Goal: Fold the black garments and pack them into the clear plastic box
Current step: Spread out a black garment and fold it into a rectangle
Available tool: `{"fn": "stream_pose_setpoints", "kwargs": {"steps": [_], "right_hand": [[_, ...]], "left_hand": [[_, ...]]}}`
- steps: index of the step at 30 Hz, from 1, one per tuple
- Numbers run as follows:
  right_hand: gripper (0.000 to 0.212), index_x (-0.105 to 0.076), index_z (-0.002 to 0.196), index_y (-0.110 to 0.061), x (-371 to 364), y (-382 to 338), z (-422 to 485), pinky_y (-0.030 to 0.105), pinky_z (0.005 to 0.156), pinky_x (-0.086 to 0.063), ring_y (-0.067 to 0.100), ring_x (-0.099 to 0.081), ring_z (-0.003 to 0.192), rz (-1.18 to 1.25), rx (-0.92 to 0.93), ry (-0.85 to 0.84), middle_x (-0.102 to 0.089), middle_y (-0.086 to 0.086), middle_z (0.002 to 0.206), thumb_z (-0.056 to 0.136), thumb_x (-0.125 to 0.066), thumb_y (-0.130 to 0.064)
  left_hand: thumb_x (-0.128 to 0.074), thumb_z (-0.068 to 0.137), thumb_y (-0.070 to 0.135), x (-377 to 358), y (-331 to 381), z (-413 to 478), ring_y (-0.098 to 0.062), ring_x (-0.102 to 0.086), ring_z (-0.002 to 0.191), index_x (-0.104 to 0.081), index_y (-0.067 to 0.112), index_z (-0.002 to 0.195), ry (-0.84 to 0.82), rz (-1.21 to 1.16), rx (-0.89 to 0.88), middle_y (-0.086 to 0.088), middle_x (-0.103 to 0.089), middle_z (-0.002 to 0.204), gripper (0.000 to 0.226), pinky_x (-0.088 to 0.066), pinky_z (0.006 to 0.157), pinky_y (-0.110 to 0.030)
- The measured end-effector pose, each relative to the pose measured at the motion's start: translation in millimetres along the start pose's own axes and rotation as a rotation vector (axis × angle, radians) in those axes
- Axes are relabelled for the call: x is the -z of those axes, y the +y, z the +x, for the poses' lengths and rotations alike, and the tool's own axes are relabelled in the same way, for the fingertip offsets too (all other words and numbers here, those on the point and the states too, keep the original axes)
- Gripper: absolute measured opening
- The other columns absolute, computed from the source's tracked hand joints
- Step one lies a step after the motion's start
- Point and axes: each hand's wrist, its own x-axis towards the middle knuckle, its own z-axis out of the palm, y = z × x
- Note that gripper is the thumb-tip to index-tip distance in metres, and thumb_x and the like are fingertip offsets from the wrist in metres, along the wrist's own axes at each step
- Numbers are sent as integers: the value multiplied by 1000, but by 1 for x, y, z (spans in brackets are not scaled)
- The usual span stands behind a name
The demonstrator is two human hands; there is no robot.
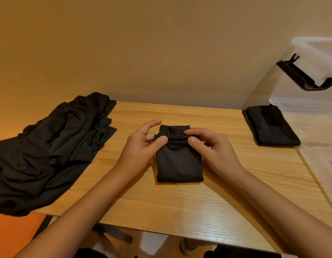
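A small folded black garment lies in the middle of the wooden table. My left hand pinches its upper left edge between thumb and fingers. At the upper right edge my right hand pinches the rolled top of the cloth. A heap of unfolded black garments covers the table's left end and hangs over its edge. Inside the clear plastic box at the right lies another folded black garment.
A black clip handle sits on the box's clear wall. The box fills the table's right side, and a beige wall stands close behind. Below the table's near edge are dark straps and a shoe.
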Motion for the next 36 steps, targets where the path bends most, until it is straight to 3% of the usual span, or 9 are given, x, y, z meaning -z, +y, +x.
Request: {"fn": "stream_pose_setpoints", "kwargs": {"steps": [4,11,16,19,23,26,28,31,36], "right_hand": [[22,-73,118,-31,1,10,22,20,73,-53,8,-66,95,-124,44,17,-73,-14,101,99,-64,-26],[21,-76,114,-30,0,26,44,34,82,-55,6,-66,88,-283,19,75,-74,-17,96,95,-68,-32],[25,-74,115,-32,1,34,46,36,83,-51,7,-57,88,-507,45,86,-65,-13,94,93,-68,-40],[28,-71,120,-29,1,34,48,38,87,-50,7,-56,92,-497,29,92,-64,-9,99,93,-67,-39],[30,-66,128,-25,2,26,44,44,102,-47,7,-55,116,-479,120,149,-64,-10,122,99,-60,-32],[42,-58,139,-24,1,14,37,47,112,-38,7,-48,130,-523,212,0,-59,-10,136,100,-52,-40],[61,-44,152,-24,-3,13,32,45,124,-18,10,-32,146,-621,195,-175,-47,-7,153,98,-41,-53],[84,-15,162,-24,-9,23,31,39,124,11,10,2,156,-812,123,-379,-13,-6,169,92,-19,-70],[85,1,162,-28,-5,30,40,44,124,13,10,13,155,-891,56,-447,5,-11,169,93,-17,-74]], "left_hand": [[-67,96,24,1,-6,24,5,-70,87,-56,21,133,-5,66,68,15,-75,91,38,-48,69,-7],[-72,91,34,1,-19,49,-10,-65,76,-64,33,113,40,260,99,9,-68,91,24,-50,65,-22],[-72,88,40,-2,-23,53,2,-49,64,-60,35,121,57,413,62,13,-60,99,35,-35,60,-20],[-72,89,38,-1,-23,53,-1,-47,76,-56,33,132,77,428,31,14,-56,115,46,-36,66,-18],[-63,97,31,0,-14,43,3,-51,105,-59,29,130,148,447,-131,19,-50,127,34,-37,83,-10],[-50,103,29,-3,-3,33,4,-35,135,-50,25,145,-26,550,-195,19,-45,144,42,-26,108,-16],[-41,105,37,-7,-4,28,-1,-13,150,-30,23,158,-209,729,-195,17,-27,160,55,-13,122,-30],[-30,106,46,-9,-17,31,-2,12,152,-5,24,162,-380,907,-87,15,4,167,65,1,126,-49],[-25,103,53,-11,-30,35,-1,16,151,10,27,160,-381,946,-67,15,14,166,71,6,125,-47]]}}
